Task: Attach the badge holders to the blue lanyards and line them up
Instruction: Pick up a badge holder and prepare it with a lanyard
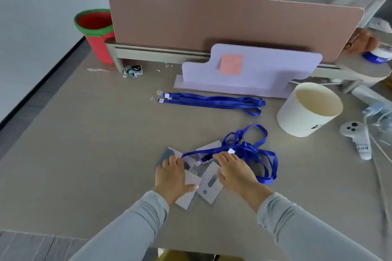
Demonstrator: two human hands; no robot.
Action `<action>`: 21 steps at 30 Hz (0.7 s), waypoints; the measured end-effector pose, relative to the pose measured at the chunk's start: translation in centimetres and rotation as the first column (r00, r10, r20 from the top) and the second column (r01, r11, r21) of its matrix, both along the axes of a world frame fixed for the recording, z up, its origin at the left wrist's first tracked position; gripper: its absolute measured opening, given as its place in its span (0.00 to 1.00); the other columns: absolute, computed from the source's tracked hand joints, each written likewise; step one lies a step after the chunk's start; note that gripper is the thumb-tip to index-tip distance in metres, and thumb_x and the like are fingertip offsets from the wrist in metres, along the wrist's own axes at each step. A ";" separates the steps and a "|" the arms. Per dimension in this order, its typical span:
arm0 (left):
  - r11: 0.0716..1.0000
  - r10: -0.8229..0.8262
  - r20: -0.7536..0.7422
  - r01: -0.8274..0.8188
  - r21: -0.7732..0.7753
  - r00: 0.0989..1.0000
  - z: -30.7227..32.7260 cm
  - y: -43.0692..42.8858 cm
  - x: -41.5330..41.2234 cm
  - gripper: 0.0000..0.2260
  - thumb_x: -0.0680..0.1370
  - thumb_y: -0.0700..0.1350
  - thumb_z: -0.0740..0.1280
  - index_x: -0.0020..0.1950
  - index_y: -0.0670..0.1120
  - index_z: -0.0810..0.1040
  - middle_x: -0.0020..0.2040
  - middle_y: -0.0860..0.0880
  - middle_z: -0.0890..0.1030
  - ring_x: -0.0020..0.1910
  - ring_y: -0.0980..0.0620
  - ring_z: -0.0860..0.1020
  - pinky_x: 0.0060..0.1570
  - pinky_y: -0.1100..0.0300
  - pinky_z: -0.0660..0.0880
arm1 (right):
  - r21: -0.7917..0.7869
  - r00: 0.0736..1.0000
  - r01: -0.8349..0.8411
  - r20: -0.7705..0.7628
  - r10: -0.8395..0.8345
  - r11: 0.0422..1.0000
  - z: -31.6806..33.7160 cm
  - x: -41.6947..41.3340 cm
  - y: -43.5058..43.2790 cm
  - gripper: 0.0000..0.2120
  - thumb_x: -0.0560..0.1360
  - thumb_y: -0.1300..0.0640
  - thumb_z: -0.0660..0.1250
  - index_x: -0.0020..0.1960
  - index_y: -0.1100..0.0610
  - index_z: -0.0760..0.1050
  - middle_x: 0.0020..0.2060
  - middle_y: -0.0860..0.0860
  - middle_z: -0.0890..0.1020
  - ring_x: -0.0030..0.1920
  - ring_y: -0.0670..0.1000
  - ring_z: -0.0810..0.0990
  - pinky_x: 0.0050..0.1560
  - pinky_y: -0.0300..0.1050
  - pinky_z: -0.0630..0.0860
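A loose pile of clear and white badge holders (209, 186) lies on the table in front of me. A tangle of blue lanyards (252, 150) rests on and to the right of the pile. My left hand (171, 176) lies flat on the left holders, fingers spread. My right hand (235, 170) rests on the pile's right side, its fingertips touching a lanyard strap near a white clip (231, 151). Whether either hand grips anything is unclear. Two more blue lanyards (212, 101) lie stretched straight, side by side, farther back.
A white cylindrical tub (307, 110) stands at the right, with a grey controller (357, 137) and plastic bags beyond it. A purple stand with a pink note (250, 70) leans on the pink divider (212, 19). A red bucket (95, 32) sits back left. Another person's hand (360, 41) is at the far right.
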State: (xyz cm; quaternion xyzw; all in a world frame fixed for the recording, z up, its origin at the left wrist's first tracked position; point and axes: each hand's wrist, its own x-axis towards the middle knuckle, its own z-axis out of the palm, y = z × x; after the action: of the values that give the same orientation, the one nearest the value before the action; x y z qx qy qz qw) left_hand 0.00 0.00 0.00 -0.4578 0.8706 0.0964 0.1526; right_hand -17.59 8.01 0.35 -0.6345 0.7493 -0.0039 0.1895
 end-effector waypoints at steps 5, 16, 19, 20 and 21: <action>0.987 0.100 -0.030 -0.095 0.129 0.995 -0.9 -0.1 0.7 0.33 0.67 0.64 0.69 0.61 0.44 0.64 0.57 0.47 0.73 0.56 0.47 0.74 0.50 0.57 0.71 | 0.008 1.000 0.002 0.027 -0.002 1.000 -0.8 0.4 0.0 0.24 0.78 0.53 0.59 0.72 0.52 0.58 0.69 0.48 0.66 0.68 0.51 0.66 0.66 0.47 0.66; 0.970 0.043 -0.240 0.018 0.244 0.970 3.0 -4.4 3.2 0.11 0.79 0.47 0.59 0.59 0.48 0.75 0.52 0.48 0.80 0.52 0.45 0.77 0.43 0.60 0.68 | -0.154 0.994 0.003 0.105 0.014 0.988 0.1 1.1 -1.5 0.21 0.78 0.55 0.60 0.70 0.53 0.63 0.66 0.47 0.70 0.65 0.50 0.69 0.61 0.43 0.69; 0.964 -0.038 -0.223 0.095 0.250 0.974 5.0 -5.5 3.1 0.08 0.78 0.45 0.58 0.51 0.46 0.75 0.45 0.46 0.78 0.47 0.43 0.76 0.39 0.60 0.65 | -0.157 0.977 -0.032 0.202 0.064 0.987 0.3 1.5 -2.5 0.22 0.78 0.55 0.61 0.70 0.52 0.64 0.67 0.47 0.70 0.68 0.49 0.66 0.67 0.43 0.65; 0.964 -0.052 -0.230 0.109 0.241 0.972 5.7 -5.8 2.9 0.07 0.77 0.44 0.58 0.47 0.47 0.75 0.43 0.46 0.77 0.43 0.44 0.75 0.38 0.60 0.64 | -0.130 0.964 -0.036 0.255 0.068 0.991 0.3 1.6 -2.7 0.22 0.77 0.55 0.62 0.70 0.52 0.65 0.67 0.46 0.71 0.68 0.48 0.65 0.67 0.42 0.64; 0.967 -0.065 -0.237 0.120 0.226 0.969 6.4 -6.1 2.8 0.06 0.76 0.44 0.58 0.45 0.48 0.75 0.42 0.46 0.77 0.41 0.45 0.73 0.38 0.60 0.64 | -0.098 0.948 -0.024 0.313 0.054 0.995 0.4 1.8 -3.0 0.21 0.77 0.55 0.63 0.69 0.51 0.67 0.66 0.46 0.72 0.67 0.48 0.66 0.67 0.41 0.64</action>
State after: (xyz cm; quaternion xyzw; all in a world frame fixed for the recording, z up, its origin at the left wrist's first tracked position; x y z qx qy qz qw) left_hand 2.77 -6.07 6.35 -0.3808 0.8848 0.2448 0.1101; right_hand -15.81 5.06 0.71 -0.6486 0.6957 -0.1364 0.2769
